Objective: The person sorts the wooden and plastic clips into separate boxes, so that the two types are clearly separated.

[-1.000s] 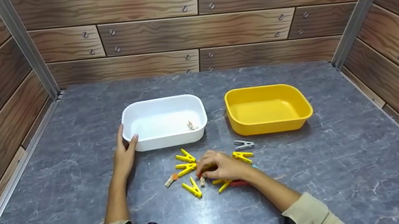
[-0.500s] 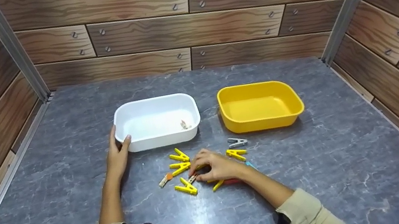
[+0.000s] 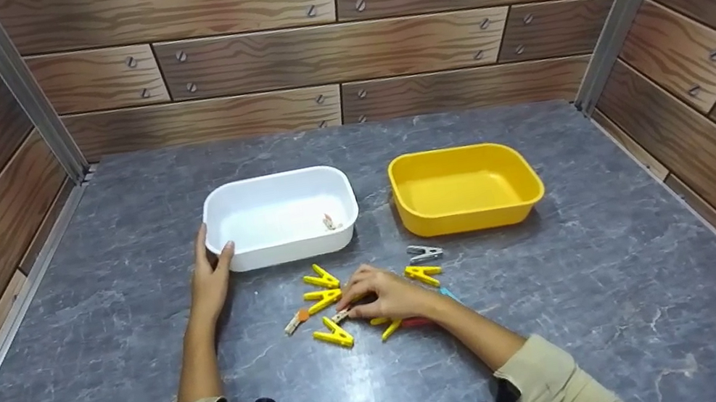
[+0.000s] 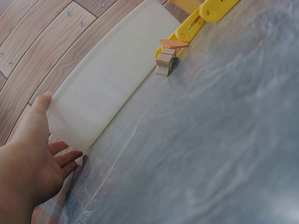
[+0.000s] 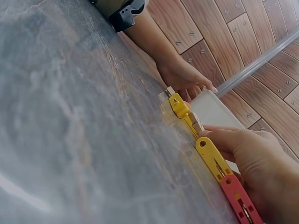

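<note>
My right hand (image 3: 389,296) pinches a small wooden clothespin (image 3: 339,316) close over the table, amid several yellow clothespins; its far end is hidden by my fingers. A yellow clothespin (image 3: 335,335) lies just in front of it. Against the near left corner of a white plastic tub (image 3: 293,251) rests my left hand (image 3: 211,286), its thumb along the front and its fingers on the left side. In the left wrist view those fingers (image 4: 65,158) are loosely spread at the tub's corner. One small wooden clothespin (image 3: 329,223) lies inside the tub, at its right.
To the right stands a yellow tub (image 3: 472,220). A grey clothespin (image 3: 424,252) and another yellow one (image 3: 423,274) lie in front of it. A wooden clothespin with an orange disc (image 3: 294,323) lies at left. A red clothespin (image 3: 417,321) shows beneath my right wrist. Wood-patterned walls (image 3: 246,66) enclose the table.
The wooden clothespin in my right hand has swung from pointing toward me to pointing left. My left hand stays at the white tub. The head view has shifted slightly.
</note>
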